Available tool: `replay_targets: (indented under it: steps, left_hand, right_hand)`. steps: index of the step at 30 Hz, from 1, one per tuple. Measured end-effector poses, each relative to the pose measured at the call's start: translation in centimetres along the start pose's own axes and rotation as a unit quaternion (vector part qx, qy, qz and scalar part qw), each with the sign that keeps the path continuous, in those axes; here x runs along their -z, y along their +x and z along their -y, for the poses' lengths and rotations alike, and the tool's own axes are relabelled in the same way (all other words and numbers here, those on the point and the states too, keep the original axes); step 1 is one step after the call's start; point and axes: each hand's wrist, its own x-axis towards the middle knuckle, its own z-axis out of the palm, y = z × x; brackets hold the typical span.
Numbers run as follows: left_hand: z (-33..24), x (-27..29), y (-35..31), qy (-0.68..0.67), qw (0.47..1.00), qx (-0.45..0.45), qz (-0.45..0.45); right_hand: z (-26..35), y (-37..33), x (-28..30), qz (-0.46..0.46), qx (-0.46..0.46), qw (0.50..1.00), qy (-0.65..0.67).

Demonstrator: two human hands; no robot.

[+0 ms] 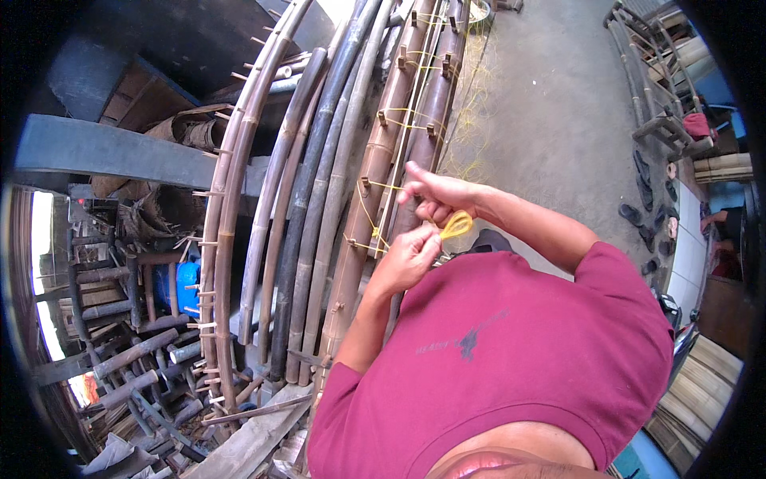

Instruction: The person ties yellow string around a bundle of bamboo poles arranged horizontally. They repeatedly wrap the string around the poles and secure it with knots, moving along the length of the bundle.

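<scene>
A small looped bundle of yellow cord [458, 224] is pinched at its narrow end by my left hand [409, 257], in front of my chest. Just above and beyond it is my right hand [439, 196], its lower fingers curled in and its thumb side raised. Whether those curled fingers grip a strand is hidden. Both hands hover over a brown bamboo pole [373, 164] with short pegs standing along it. A second pegged bamboo pole [437, 89] lies alongside. Thin yellow cord [409, 126] runs across the two poles around the pegs, and a knot [376, 232] shows near my left hand.
More bamboo poles [307, 184] lean on the left, beside a curved pegged pair [227, 191]. Cut bamboo pieces [132, 359] are heaped at lower left. Loose yellow cord [472, 128] tangles over the concrete floor [550, 104]. Sandals [645, 191] and a bamboo bench [662, 128] are right.
</scene>
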Motion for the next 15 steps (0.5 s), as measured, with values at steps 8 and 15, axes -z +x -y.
replay_targets:
  steps: [8,15]
  left_hand:
    - [-1.4,1.5,0.8,-0.12,0.992,0.009,0.035]
    - [-2.1,2.1,1.7,-0.23,0.972,-0.045,-0.039]
  right_hand:
    - [-0.8,0.6,-1.2,-0.046,0.094,0.975,0.198]
    - [-1.5,-0.1,-2.4,0.007,0.127,0.964,0.235]
